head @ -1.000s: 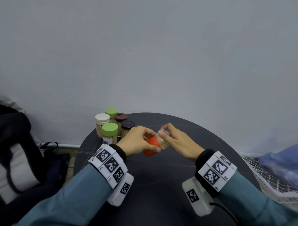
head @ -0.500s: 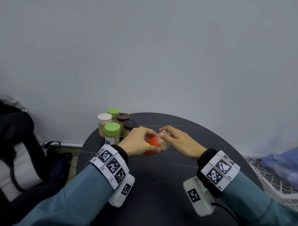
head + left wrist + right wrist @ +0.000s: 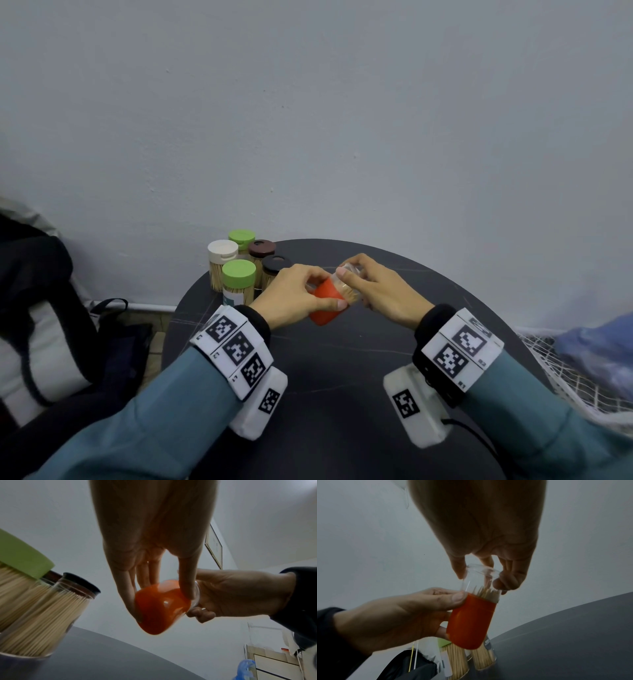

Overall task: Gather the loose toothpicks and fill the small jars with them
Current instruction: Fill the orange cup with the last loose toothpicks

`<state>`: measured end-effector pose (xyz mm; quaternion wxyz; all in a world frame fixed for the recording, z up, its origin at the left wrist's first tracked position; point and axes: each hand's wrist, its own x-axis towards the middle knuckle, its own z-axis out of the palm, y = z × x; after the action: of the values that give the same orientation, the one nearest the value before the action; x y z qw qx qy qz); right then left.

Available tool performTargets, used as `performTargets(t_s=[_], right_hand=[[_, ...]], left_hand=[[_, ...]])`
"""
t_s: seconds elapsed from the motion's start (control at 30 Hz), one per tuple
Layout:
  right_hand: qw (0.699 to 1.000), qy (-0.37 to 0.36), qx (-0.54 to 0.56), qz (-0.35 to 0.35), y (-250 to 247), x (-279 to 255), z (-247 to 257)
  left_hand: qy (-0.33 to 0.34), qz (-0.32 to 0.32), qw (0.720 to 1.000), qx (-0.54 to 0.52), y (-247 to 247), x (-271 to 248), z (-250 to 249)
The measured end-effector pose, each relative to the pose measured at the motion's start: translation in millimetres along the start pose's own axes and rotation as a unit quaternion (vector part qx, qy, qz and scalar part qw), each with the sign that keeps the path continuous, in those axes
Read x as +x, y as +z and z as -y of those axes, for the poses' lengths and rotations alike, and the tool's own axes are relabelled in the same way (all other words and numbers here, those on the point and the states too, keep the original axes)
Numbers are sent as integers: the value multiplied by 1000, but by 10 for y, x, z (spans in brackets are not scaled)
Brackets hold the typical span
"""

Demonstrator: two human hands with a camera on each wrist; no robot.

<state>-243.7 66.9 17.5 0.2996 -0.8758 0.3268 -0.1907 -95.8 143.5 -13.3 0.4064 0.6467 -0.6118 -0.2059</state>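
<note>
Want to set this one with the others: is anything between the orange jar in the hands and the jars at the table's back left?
Nothing visible: the orange jar is held just right of the jar cluster, bare table around them.

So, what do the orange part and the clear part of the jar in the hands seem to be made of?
The orange part looks like smooth, glossy, opaque plastic: it shows small bright highlights in the left wrist view. The clear part is transparent, with toothpicks visible through it; it could be clear plastic or glass, the pictures cannot settle which.
</note>
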Motion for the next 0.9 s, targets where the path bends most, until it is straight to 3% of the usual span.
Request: performTargets(t_s=[0.33, 0.9], right_hand=[[999, 13, 41, 25, 27, 5, 30], [993, -64, 29, 92, 251, 334, 435]], left_hand=[[8, 10, 1000, -6, -16, -3, 51], [-5, -119, 992, -53, -388, -204, 218]])
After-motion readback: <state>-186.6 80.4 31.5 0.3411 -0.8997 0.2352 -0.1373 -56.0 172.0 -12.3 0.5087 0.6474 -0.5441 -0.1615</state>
